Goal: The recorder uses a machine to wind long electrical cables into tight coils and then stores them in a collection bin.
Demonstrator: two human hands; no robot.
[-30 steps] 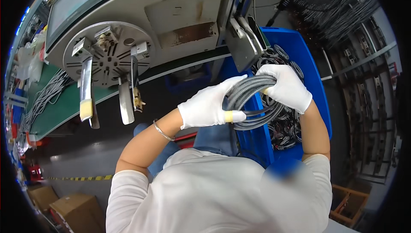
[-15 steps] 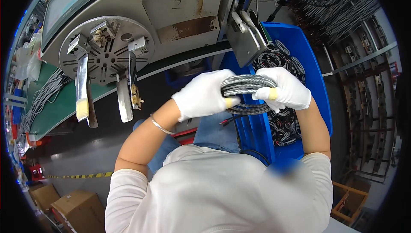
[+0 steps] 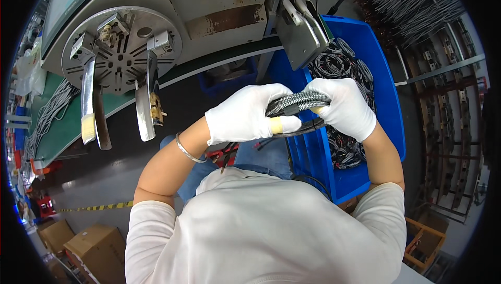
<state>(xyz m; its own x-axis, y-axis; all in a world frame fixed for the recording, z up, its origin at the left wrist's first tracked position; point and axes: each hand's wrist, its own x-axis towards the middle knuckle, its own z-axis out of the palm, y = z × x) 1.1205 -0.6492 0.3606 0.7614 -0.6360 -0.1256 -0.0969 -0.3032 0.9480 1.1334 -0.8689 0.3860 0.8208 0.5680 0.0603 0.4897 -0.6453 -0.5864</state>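
Note:
A coil of grey braided cable (image 3: 298,101) is held up in front of my chest between both hands. My left hand (image 3: 245,113), in a white glove, is closed round the coil's left side, its taped thumb along the lower strands. On the right side my right hand (image 3: 346,107), gloved too, grips the coil with the fingers curled over it; its thumb is mostly hidden. A dark band crosses the strands between the hands. Dark cable ends (image 3: 227,153) hang below my left hand.
A blue bin (image 3: 389,96) holding several coiled cables stands at the right. At the left, a round slotted metal plate (image 3: 122,49) carries projecting metal arms, above a green bench (image 3: 52,96) with loose grey cables. A metal plate fixture (image 3: 297,41) overhangs the bin.
The coil has been turned in my hands, so its dark band now shows and cable ends hang at the left. My right hand has rolled over, hiding its taped thumb.

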